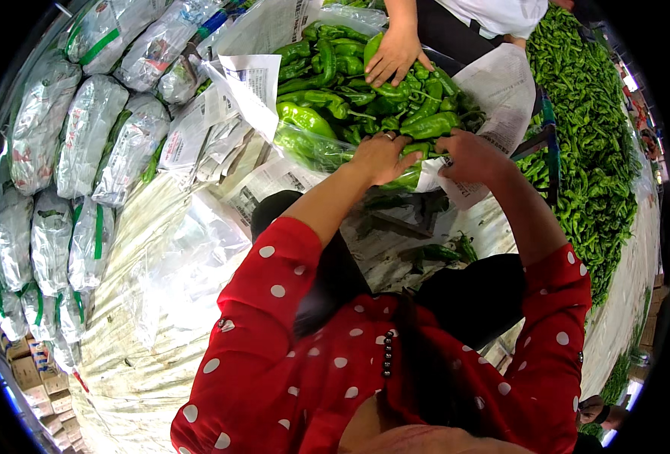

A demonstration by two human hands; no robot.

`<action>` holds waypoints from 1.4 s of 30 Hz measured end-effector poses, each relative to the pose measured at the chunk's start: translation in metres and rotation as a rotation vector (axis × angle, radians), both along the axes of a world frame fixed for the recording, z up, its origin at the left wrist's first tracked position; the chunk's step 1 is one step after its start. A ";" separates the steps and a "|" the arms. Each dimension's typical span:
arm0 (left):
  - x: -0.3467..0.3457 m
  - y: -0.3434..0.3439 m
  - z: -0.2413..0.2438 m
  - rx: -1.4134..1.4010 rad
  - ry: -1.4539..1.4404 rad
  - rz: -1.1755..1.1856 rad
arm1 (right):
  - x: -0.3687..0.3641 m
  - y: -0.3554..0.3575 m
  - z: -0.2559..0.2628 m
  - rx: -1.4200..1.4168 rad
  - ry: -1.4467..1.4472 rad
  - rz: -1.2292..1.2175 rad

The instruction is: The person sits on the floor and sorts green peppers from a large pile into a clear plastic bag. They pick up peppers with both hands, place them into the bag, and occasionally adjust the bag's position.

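Note:
Long green peppers [346,85] fill a clear plastic bag [312,148] lined with newspaper [258,85] in front of me. My left hand [381,156] lies over peppers at the near edge of the pile, thumb spread from the fingers. At the near right edge, my right hand [471,154] has curled fingers against the peppers and the newspaper lining. Whether it grips anything is hidden. Another person's hand [394,57] lies flat on top of the peppers from the far side.
Packed plastic bags [91,136] are stacked at left. Newspaper sheets [199,136] and clear plastic film [193,255] lie on the pale ground sheet [142,369]. A large heap of green peppers [584,142] spreads at right. Cardboard boxes [34,380] stand at lower left.

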State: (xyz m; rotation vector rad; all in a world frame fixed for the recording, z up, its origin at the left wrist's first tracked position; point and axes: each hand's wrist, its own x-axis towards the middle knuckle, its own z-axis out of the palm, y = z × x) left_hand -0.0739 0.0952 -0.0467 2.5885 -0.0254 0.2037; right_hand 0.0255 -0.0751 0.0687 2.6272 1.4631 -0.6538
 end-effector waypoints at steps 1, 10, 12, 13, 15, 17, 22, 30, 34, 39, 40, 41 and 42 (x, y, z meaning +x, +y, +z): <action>0.003 0.003 -0.002 -0.026 -0.007 0.009 | 0.004 0.003 0.001 -0.039 0.026 -0.009; 0.013 0.024 0.001 -0.623 -0.262 0.089 | 0.007 -0.011 -0.006 0.037 -0.269 0.067; 0.012 0.026 0.008 -0.652 -0.196 0.111 | 0.005 -0.014 -0.004 -0.049 -0.276 0.068; 0.010 0.026 0.011 -0.676 -0.108 0.100 | 0.006 -0.015 -0.003 -0.013 -0.242 0.056; 0.003 0.019 0.004 -0.358 -0.233 -0.094 | 0.010 -0.016 0.002 0.053 -0.177 0.035; -0.002 0.010 -0.003 -0.199 -0.273 -0.160 | 0.009 -0.013 0.006 0.070 -0.151 0.019; -0.007 -0.006 -0.005 -0.059 -0.223 -0.063 | -0.007 -0.010 0.016 0.027 -0.167 0.037; -0.008 -0.015 -0.011 0.020 -0.348 -0.101 | -0.009 -0.025 0.008 0.160 -0.172 0.037; -0.004 -0.020 -0.007 -0.011 -0.269 -0.073 | -0.011 -0.030 0.008 0.232 -0.182 0.066; -0.002 -0.018 0.006 0.033 -0.196 -0.154 | -0.002 -0.030 0.008 0.218 -0.123 0.085; -0.002 -0.023 0.009 0.039 -0.226 -0.159 | -0.003 -0.031 0.007 0.184 -0.170 0.090; 0.002 -0.030 0.009 0.049 -0.305 -0.165 | -0.004 -0.031 0.004 0.148 -0.216 0.093; 0.004 -0.034 0.004 0.063 -0.379 -0.168 | -0.004 -0.028 -0.001 0.118 -0.257 0.100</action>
